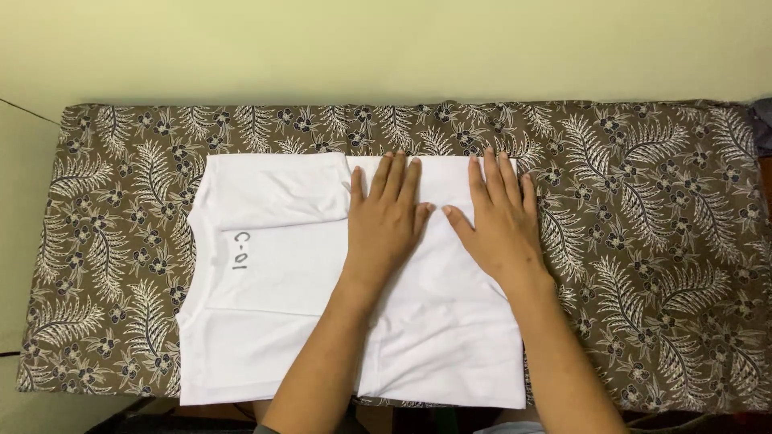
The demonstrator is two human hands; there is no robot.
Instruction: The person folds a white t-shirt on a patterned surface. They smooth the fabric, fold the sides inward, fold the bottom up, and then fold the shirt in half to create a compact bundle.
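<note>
Pressing flat with fingers spread and holding nothing, the left hand (384, 221) and right hand (498, 217) rested side by side, thumbs nearly touching, on the far half of a folded white cotton T-shirt (273, 321). It lay centred on the counter's brown leaf-and-flower patterned cloth (659, 241), against a pale wall (386, 40).

A plain white garment (322, 321) is lying there, dark handwriting showing near its collar. Beneath it, the cloth covering (643, 209) is showing brown, patterned with pale cream fern leaves and small dark flowers. The wall (386, 48) behind is looking pale yellow-green.
</note>
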